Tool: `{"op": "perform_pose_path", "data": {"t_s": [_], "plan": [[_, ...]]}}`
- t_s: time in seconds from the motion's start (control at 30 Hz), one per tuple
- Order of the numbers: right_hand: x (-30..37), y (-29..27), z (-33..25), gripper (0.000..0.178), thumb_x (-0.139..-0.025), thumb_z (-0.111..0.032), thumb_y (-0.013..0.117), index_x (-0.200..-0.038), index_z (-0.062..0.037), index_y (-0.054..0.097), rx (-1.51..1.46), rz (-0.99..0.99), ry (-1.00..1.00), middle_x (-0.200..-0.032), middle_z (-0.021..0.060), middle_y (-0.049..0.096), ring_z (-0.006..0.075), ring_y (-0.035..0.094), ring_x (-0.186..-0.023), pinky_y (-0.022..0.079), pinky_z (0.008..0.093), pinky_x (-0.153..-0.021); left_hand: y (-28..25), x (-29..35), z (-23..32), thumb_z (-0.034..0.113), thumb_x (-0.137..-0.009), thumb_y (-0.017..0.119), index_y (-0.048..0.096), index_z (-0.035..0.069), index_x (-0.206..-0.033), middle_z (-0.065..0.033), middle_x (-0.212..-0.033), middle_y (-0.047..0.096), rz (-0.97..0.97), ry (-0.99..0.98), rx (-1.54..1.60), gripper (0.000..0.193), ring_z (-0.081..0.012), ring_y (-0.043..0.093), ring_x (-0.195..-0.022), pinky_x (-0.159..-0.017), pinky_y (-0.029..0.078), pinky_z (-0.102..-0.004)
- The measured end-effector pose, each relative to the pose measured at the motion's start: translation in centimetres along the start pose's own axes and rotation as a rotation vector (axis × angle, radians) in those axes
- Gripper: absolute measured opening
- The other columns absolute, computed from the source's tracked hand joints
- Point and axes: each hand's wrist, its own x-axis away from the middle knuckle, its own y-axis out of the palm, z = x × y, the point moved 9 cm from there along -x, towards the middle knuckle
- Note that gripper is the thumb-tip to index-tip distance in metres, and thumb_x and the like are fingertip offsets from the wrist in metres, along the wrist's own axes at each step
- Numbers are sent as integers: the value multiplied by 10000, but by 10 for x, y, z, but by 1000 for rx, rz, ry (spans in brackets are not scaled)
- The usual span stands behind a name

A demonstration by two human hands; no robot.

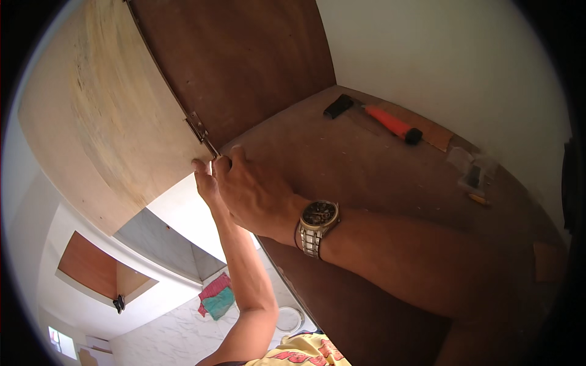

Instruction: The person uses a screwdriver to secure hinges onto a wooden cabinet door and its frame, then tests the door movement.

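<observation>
A pale plywood cabinet door [116, 116] stands open at the left, joined along its edge to a dark brown cabinet panel [238, 55]. A metal hinge [196, 127] shows on that edge. Just below the hinge my two hands meet at the door's lower corner. My left hand [206, 183] reaches up from below, a fingertip against the door, its fingers bent and partly covered. My right hand [255, 192], with a metal wristwatch above it, comes from the right with curled fingers close to the edge. What lies between the fingers is hidden.
On the brown cabinet board [366, 177] lie a red-handled tool [390, 124], a black block [339, 107] by its tip, and a clear plastic packet [473, 171]. A white wall [439, 55] rises behind. Pink and teal cloths [217, 299] are far below.
</observation>
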Motion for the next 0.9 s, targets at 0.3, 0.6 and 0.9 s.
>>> {"op": "perform_pose_path", "data": {"t_s": [0.3, 0.6, 0.9], "plan": [[-4, 15, -19, 404, -847, -65, 577, -1210, 102, 517, -74, 3, -13, -1008, 327, 626, 454, 649, -870, 537, 504, -806, -60, -25, 7, 326, -1056, 574, 558, 27, -1120, -47, -949, 595, 186, 244, -157, 306, -148, 512, -803, -758, 449, -303], [-3, 7, -11, 309, -894, -94, 559, -1164, 51, 522, -153, -234, 306, -882, 296, 660, 434, 663, -877, 516, 537, -793, 22, 75, 94, 48, -1027, 518, 444, -44, -1430, -174, -1121, 685, 226, -144, 156, 419, -193, 692, -931, -809, 585, -277], [-32, 21, 15, 273, -937, -187, 587, -1119, 11, 540, -326, 7, 229, -882, 229, 680, 350, 661, -735, 515, 438, -656, 64, 61, 86, 59, -1040, 522, 384, 15, -1474, -159, -1242, 588, -73, -414, 410, 458, -215, 639, -1075, -915, 561, -323]]}}
